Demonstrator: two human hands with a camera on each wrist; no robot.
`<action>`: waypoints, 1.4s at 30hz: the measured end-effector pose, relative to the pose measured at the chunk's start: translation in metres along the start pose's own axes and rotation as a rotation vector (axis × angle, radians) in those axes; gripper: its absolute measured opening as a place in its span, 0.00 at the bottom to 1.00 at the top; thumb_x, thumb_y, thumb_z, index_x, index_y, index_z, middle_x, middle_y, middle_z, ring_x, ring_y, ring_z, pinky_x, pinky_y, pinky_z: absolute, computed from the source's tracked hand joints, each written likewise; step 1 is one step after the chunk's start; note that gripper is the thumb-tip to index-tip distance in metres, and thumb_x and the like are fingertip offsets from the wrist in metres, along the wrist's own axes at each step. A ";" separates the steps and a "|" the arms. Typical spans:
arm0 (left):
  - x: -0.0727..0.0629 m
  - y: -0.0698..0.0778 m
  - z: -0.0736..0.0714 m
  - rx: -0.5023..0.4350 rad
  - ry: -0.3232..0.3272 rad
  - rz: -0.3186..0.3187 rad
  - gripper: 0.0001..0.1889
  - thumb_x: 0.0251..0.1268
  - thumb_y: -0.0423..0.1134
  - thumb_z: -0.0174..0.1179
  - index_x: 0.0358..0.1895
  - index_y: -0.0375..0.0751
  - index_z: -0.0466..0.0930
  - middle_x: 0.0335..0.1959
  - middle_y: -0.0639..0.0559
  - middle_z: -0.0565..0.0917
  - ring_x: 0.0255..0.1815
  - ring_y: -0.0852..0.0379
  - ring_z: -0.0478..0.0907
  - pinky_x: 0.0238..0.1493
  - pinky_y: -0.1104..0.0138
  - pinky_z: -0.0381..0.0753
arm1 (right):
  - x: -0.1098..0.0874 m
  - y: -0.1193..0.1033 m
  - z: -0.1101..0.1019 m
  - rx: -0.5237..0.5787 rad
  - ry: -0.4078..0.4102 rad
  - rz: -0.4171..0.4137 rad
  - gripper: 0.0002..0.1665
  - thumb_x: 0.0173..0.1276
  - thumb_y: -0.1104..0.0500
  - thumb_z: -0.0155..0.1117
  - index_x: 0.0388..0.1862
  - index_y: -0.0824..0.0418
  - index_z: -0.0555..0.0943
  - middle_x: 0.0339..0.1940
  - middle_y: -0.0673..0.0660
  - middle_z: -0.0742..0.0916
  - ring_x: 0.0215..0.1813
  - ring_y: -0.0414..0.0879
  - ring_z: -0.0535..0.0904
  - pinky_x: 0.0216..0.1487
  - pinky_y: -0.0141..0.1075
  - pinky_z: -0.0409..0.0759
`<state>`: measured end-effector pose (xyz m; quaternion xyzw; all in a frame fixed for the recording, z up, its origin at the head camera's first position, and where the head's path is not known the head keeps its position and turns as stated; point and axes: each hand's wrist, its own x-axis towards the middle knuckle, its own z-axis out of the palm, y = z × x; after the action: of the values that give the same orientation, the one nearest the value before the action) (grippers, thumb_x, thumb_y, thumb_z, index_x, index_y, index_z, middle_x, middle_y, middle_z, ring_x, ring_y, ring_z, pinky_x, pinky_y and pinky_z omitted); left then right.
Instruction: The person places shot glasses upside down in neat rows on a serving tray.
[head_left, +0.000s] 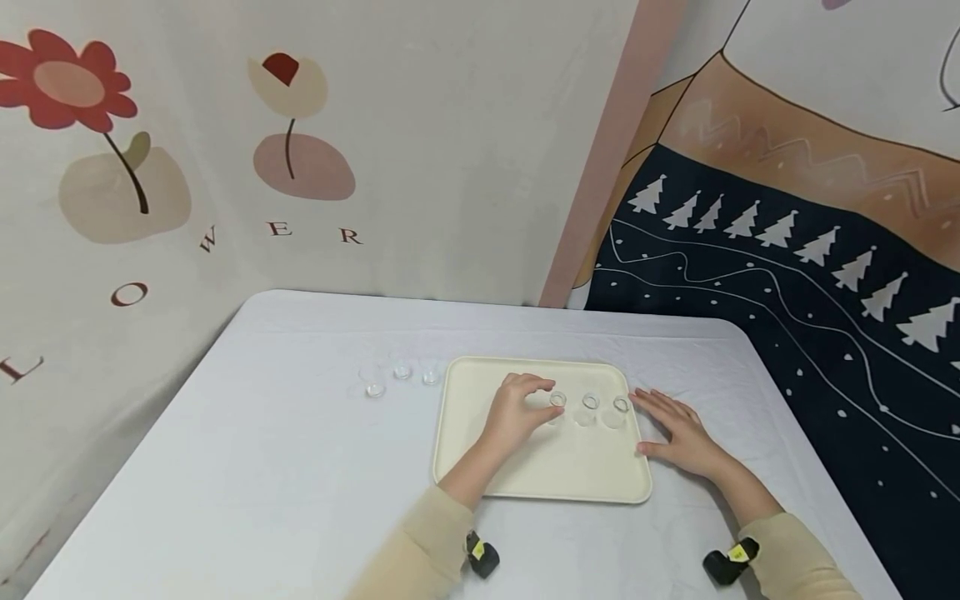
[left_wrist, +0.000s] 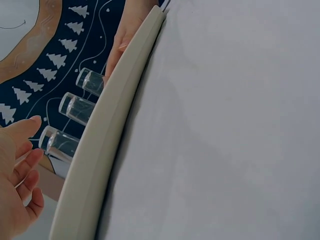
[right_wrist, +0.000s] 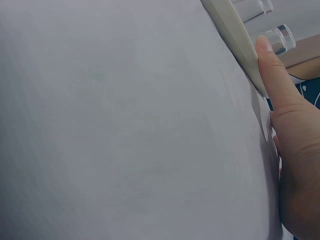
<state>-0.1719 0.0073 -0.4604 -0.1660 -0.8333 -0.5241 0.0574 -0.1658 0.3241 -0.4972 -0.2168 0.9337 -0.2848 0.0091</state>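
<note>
Three small clear glasses stand in a row on a cream tray (head_left: 525, 479): a left one (head_left: 557, 400), a middle one (head_left: 590, 402) and a right one (head_left: 621, 405). My left hand (head_left: 517, 412) is over the tray, thumb and fingers spread either side of the left glass. In the left wrist view, its fingertips (left_wrist: 36, 120) are right by that glass's rim (left_wrist: 46, 139), with a gap between them. My right hand (head_left: 678, 433) is at the tray's right edge, fingers loosely extended, the thumb (right_wrist: 265, 47) overlapping the edge in the right wrist view.
Left of the tray, three more clear glasses (head_left: 402, 372) stand on the white-covered table (head_left: 300, 458). Printed cloths (head_left: 450, 167) hang behind the table and along its right side. A small black device (head_left: 482, 556) is at the left wrist, another (head_left: 731, 562) at the right.
</note>
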 end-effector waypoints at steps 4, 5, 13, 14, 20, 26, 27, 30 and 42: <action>-0.004 0.001 -0.010 -0.010 0.020 0.020 0.20 0.52 0.40 0.73 0.49 0.38 0.83 0.47 0.54 0.83 0.52 0.55 0.71 0.55 0.61 0.72 | 0.000 0.000 0.000 0.000 -0.004 0.009 0.49 0.54 0.45 0.73 0.72 0.56 0.64 0.72 0.65 0.65 0.72 0.67 0.50 0.65 0.65 0.40; -0.005 0.001 -0.012 -0.008 0.028 0.031 0.20 0.52 0.39 0.73 0.49 0.38 0.83 0.47 0.54 0.83 0.51 0.55 0.72 0.55 0.60 0.72 | 0.000 0.000 0.000 -0.002 -0.005 0.012 0.49 0.54 0.45 0.73 0.73 0.56 0.64 0.72 0.65 0.65 0.72 0.67 0.50 0.65 0.65 0.40; -0.014 -0.004 -0.034 0.019 0.099 0.100 0.20 0.49 0.37 0.74 0.47 0.37 0.84 0.44 0.54 0.84 0.49 0.55 0.73 0.53 0.60 0.72 | 0.000 0.000 0.001 0.003 -0.003 0.022 0.50 0.54 0.45 0.73 0.73 0.55 0.63 0.72 0.65 0.65 0.72 0.67 0.50 0.65 0.65 0.40; -0.016 -0.004 -0.037 0.020 0.107 0.100 0.20 0.49 0.37 0.74 0.47 0.37 0.84 0.43 0.54 0.84 0.49 0.55 0.73 0.53 0.60 0.72 | 0.000 0.000 0.001 0.002 -0.003 0.022 0.50 0.54 0.45 0.72 0.73 0.55 0.63 0.72 0.65 0.65 0.72 0.67 0.50 0.65 0.65 0.40; -0.024 -0.006 -0.054 0.035 0.142 0.104 0.20 0.47 0.36 0.75 0.48 0.40 0.84 0.42 0.56 0.84 0.48 0.55 0.73 0.51 0.58 0.74 | -0.001 -0.001 0.001 0.007 -0.007 0.028 0.50 0.54 0.45 0.72 0.73 0.56 0.63 0.72 0.66 0.65 0.72 0.67 0.50 0.65 0.66 0.39; -0.032 -0.012 -0.075 0.037 0.185 0.135 0.20 0.46 0.34 0.75 0.47 0.39 0.84 0.42 0.55 0.84 0.48 0.54 0.73 0.43 0.53 0.76 | 0.000 -0.001 0.001 0.007 -0.010 0.032 0.50 0.54 0.44 0.72 0.73 0.55 0.63 0.72 0.66 0.65 0.72 0.67 0.50 0.65 0.66 0.39; -0.034 -0.013 -0.078 0.039 0.193 0.137 0.20 0.46 0.34 0.75 0.47 0.39 0.84 0.42 0.54 0.84 0.48 0.54 0.73 0.42 0.52 0.76 | 0.000 -0.001 0.001 0.005 -0.008 0.030 0.50 0.54 0.44 0.72 0.73 0.55 0.63 0.72 0.66 0.65 0.72 0.67 0.50 0.65 0.66 0.39; -0.038 -0.015 -0.089 0.048 0.214 0.131 0.20 0.46 0.33 0.75 0.47 0.39 0.84 0.43 0.54 0.84 0.47 0.54 0.74 0.40 0.51 0.76 | 0.000 0.000 0.000 0.002 -0.005 0.023 0.50 0.54 0.45 0.72 0.73 0.55 0.63 0.72 0.65 0.65 0.72 0.67 0.50 0.65 0.66 0.39; -0.051 -0.027 -0.124 0.130 0.302 0.116 0.22 0.45 0.30 0.75 0.48 0.35 0.83 0.47 0.46 0.83 0.46 0.49 0.74 0.45 0.51 0.77 | 0.000 0.002 0.002 -0.004 -0.004 0.016 0.50 0.54 0.44 0.72 0.73 0.54 0.63 0.72 0.65 0.65 0.72 0.67 0.50 0.65 0.66 0.40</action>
<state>-0.1433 -0.1251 -0.4422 -0.1288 -0.8365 -0.4837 0.2228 -0.1670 0.3247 -0.4998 -0.2097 0.9360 -0.2824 0.0127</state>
